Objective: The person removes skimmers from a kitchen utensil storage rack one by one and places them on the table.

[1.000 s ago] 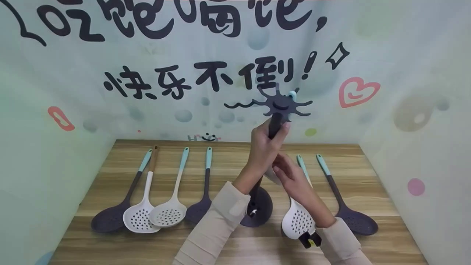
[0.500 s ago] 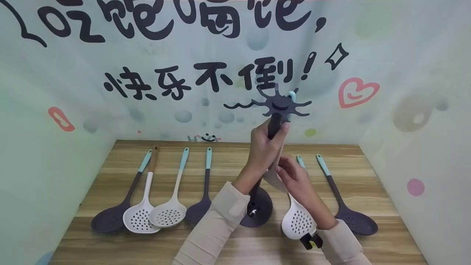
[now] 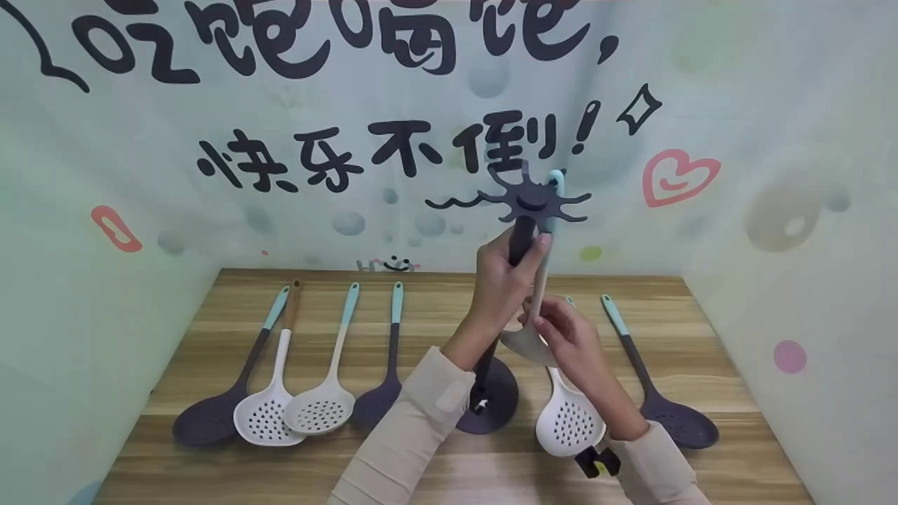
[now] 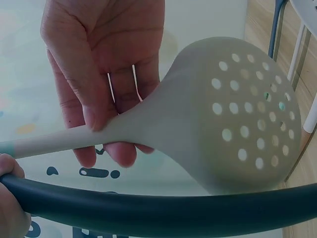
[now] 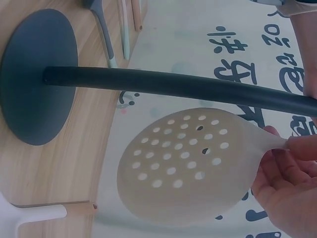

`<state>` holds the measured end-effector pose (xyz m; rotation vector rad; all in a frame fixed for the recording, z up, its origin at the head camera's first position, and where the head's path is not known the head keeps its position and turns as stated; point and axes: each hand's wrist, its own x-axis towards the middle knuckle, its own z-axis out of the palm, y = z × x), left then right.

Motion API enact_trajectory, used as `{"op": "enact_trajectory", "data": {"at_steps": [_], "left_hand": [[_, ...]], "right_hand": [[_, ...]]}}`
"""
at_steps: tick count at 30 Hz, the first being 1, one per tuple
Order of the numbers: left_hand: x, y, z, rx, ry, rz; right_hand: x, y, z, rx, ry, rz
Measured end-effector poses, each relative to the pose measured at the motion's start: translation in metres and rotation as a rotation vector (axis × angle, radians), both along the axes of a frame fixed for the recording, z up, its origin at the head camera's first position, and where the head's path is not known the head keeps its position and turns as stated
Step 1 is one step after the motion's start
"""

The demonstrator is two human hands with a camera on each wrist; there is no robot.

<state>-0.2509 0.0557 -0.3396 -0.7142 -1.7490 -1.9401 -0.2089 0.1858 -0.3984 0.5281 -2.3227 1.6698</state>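
Note:
My left hand (image 3: 499, 280) grips the black pole (image 3: 522, 240) of a utensil stand just below its spiky hook top (image 3: 531, 200). Its thumb lies against the handle of a pale perforated skimmer (image 4: 237, 114). My right hand (image 3: 572, 337) pinches that skimmer at its neck, thumb on one side and fingers on the other. The skimmer stands upright beside the pole, its bowl down and its light-blue handle end (image 3: 556, 184) up at the hooks. Whether a hook passes through the handle hole, I cannot tell. The round dark base (image 5: 39, 77) rests on the table.
Left on the wooden table (image 3: 231, 294) lie a dark spatula (image 3: 207, 424), a white slotted turner (image 3: 263, 421), a pale skimmer (image 3: 320, 407) and another dark utensil (image 3: 379, 403). Right of the stand are a white skimmer (image 3: 570, 424) and a dark slotted spoon (image 3: 677, 421). A printed backdrop (image 3: 316, 231) rises behind.
The skimmer's handle has come out to the right of the pole and stands more upright, showing more of its length. My right hand has shifted slightly right. My left hand keeps its grip.

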Motion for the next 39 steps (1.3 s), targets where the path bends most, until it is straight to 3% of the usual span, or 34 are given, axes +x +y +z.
{"op": "enact_trajectory", "data": {"at_steps": [16,25,39], "left_hand": [[0.0,0.0,0.001,0.003,0.025,-0.016],[0.001,-0.001,0.001,0.012,0.038,-0.025],[0.0,0.0,0.0,0.022,0.026,-0.02]], "right_hand": [[0.002,0.021,-0.004,-0.108,0.037,-0.066],[0.003,0.031,0.003,-0.093,-0.031,-0.204],[0.002,0.035,0.01,-0.13,0.014,-0.299]]}}
